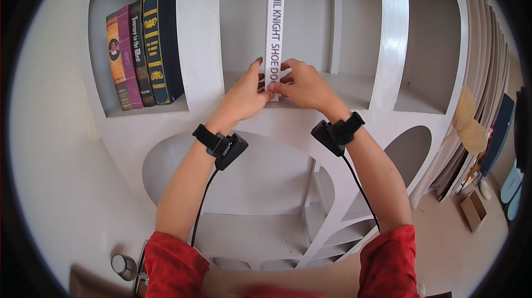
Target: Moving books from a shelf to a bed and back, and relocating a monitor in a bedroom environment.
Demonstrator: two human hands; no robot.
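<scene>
1. Metal cup (pixel 123 266), low in the room, at 7 o'clock from the white book (pixel 275 32), which serves here as the centre of the dial.
2. Row of books (pixel 135 57), at 9 o'clock, in the left compartment of the white shelf (pixel 199 37). Four spines stand side by side: orange-brown, purple, black, then dark blue with gold.
3. Left hand (pixel 244 98), at 7 o'clock. Its thumb meets the lower spine; its fingers are spread beside the left cover. I cannot tell from here whether they press on it. A black left band (pixel 219 147) circles the wrist, at 7 o'clock from the hand, trailing a cable.
4. The white book itself, upright in the middle compartment, spine facing the person, its foot near the front edge. Whether the foot bears on the board I cannot tell.
5. Right hand (pixel 305 87), at 5 o'clock. It is clamped on the lower part of the white book, thumb across the spine, fingers curled at the right cover. The black right band (pixel 338 133) sits at 5 o'clock from this hand, also with a cable.
6. Open box (pixel 474 211), brown, on the floor between 4 and 5 o'clock.
7. Curtain (pixel 481 32), beige and gathered, at 3 o'clock.
</scene>
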